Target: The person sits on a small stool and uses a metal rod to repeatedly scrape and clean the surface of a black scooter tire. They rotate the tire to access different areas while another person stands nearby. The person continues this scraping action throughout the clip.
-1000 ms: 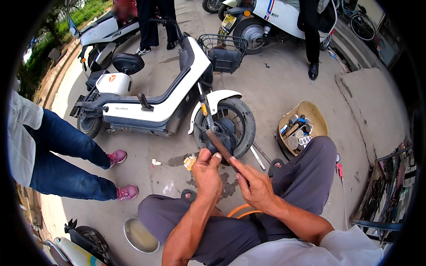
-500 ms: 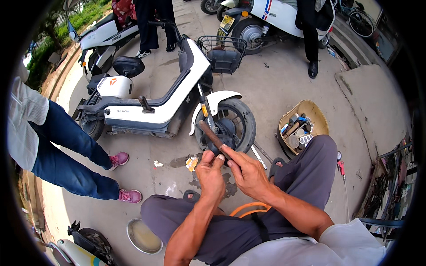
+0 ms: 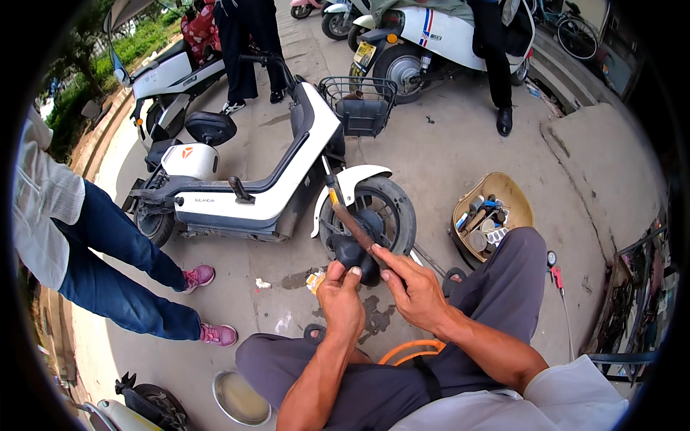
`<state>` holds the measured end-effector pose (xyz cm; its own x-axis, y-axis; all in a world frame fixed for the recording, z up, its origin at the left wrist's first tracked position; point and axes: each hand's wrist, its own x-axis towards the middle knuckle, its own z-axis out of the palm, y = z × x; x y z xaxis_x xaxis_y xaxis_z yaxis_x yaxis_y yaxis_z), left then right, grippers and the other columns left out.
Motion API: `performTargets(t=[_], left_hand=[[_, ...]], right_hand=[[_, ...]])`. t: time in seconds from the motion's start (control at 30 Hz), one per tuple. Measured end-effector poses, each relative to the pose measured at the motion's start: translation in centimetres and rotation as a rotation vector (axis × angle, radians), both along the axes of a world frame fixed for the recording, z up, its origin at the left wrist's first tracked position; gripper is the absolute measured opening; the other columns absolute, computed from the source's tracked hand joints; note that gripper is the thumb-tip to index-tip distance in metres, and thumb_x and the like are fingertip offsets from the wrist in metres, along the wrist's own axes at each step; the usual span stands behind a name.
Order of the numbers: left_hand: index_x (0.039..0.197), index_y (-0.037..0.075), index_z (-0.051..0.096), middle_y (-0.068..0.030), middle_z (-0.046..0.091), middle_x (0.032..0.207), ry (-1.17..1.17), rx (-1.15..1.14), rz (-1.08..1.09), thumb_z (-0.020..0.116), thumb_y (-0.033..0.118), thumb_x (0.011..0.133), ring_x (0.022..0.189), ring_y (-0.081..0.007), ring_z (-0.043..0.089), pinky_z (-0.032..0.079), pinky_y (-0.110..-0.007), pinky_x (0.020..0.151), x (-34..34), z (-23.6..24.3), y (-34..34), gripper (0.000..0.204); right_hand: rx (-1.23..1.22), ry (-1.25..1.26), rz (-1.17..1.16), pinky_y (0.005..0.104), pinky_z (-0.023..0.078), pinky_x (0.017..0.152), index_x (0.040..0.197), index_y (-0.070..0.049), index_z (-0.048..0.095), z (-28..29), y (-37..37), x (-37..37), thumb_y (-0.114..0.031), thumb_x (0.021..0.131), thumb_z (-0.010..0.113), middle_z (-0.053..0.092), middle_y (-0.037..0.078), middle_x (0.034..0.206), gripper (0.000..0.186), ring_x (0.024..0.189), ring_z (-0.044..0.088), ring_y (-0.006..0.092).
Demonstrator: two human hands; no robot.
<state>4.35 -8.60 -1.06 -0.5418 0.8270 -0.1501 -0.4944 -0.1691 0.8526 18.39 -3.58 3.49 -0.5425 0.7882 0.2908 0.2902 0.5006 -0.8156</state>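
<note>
My left hand [image 3: 341, 305] pinches a black, rounded rubber piece [image 3: 351, 253], which looks like part of an inner tube; its lower portion is hidden by my fingers. A rusty brown rod, like a file [image 3: 353, 227], slants across the top of the rubber, pointing up and left. My right hand [image 3: 419, 293] is closed on the rod's near end, with the forefinger stretched along it. Just beyond both hands is the front wheel [image 3: 399, 215] of a white electric scooter [image 3: 223, 204].
A tan tub [image 3: 523, 195] of tools and small containers sits to the right, near a pressure gauge with a red fitting [image 3: 557, 276]. A metal basin [image 3: 228, 409] stands by my left knee. Someone in jeans [image 3: 133, 280] stands at left; more scooters [image 3: 445, 32] are parked behind.
More of the black rubber shows above my fingers. Both hands and the rod sit slightly lower and further right in view, while the whole scene has shifted a little.
</note>
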Motion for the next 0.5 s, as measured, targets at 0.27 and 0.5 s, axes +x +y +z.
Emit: performTargets(t=[0.27,0.5], left_hand=[[0.107,-0.004,0.067,-0.0053,0.065,0.105,0.043,-0.008,-0.053,0.054,-0.010,0.092,0.095,-0.0110,0.061,0.048,-0.026,0.087,0.3,-1.6,0.1,0.020],[0.105,-0.004,0.067,-0.0030,0.061,0.104,-0.034,0.016,0.009,0.056,-0.010,0.091,0.094,-0.0117,0.059,0.047,-0.026,0.089,0.2,-1.5,0.4,0.019]], right_hand=[[-0.012,0.038,-0.030,0.0359,0.050,0.065,0.142,-0.007,0.055,-1.4,-2.0,-0.3,0.001,0.094,0.060,0.066,0.017,0.095,0.048,0.072,0.063,0.0294],[-0.067,-0.050,-0.012,0.0326,0.051,0.068,0.143,-0.005,0.054,-2.5,-5.0,2.9,0.002,0.094,0.060,0.068,0.016,0.099,0.049,0.073,0.064,0.0243]])
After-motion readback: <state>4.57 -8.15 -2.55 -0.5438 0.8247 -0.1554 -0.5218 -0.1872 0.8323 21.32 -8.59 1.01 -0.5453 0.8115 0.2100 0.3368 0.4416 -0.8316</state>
